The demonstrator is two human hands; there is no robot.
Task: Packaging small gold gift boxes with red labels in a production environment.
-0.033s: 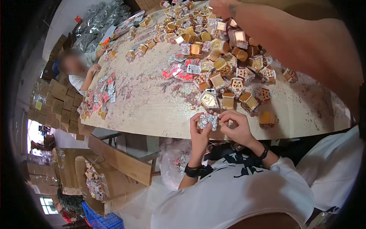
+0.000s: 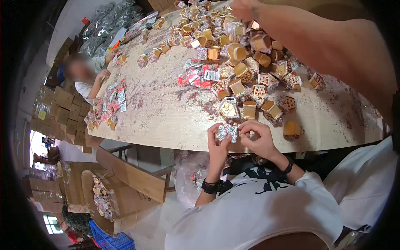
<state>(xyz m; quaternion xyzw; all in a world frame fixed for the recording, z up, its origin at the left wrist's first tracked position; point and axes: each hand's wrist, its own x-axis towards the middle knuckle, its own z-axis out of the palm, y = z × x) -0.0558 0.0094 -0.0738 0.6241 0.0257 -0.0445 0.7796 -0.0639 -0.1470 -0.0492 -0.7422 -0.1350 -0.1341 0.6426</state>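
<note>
Close to the table's near edge, a small ornament [image 2: 227, 132] with a white, pink and green speckled surface is held up. My left hand [image 2: 217, 146] is closed around its left side, with the thumb on its near face. At the ornament's right edge my right hand [image 2: 260, 141] makes a pinch; whatever lies between those fingertips is too small to make out. Just beyond my hands are a clear-wrapped house-shaped ornament [image 2: 228, 109] and a tan ornament [image 2: 249, 110]. To the right of my right hand lies another tan-topped ornament [image 2: 292, 129].
Many house-shaped ornaments cover the far table [image 2: 162, 129], with red and white cards [image 2: 200, 79] beside them. A co-worker's arm [image 2: 316, 46] reaches across from the right; another person [image 2: 85, 75] sits at left. An open carton [image 2: 125, 208] and blue crate [image 2: 112, 237] stand lower left.
The co-worker's arm at the upper right has shifted slightly, and the bright light on the ornaments near it has dimmed. My hands and the ornament stay in place.
</note>
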